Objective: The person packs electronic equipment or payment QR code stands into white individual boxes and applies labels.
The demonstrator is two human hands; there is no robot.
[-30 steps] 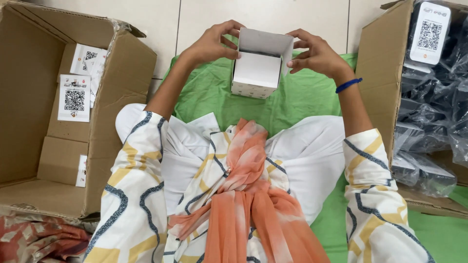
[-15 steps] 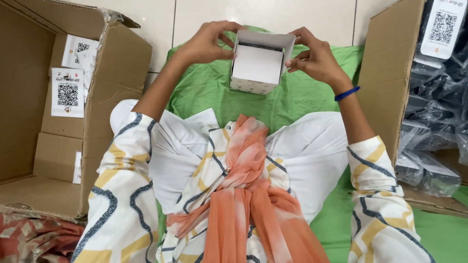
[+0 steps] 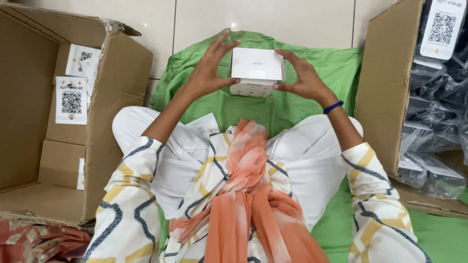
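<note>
both hands (image 3: 209,70) (image 3: 304,78) grasp a small white box (image 3: 257,68), lid seemingly closed, above green cloth (image 3: 253,109).

Pale tiled floor (image 3: 292,19) under green cloth (image 3: 341,68); cardboard boxes (image 3: 29,97) either side

White carton (image 3: 257,65) between cardboard boxes (image 3: 58,122)

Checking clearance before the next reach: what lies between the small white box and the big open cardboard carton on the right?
In the head view, only the right hand and green cloth lie between small white box and cardboard carton.
</note>
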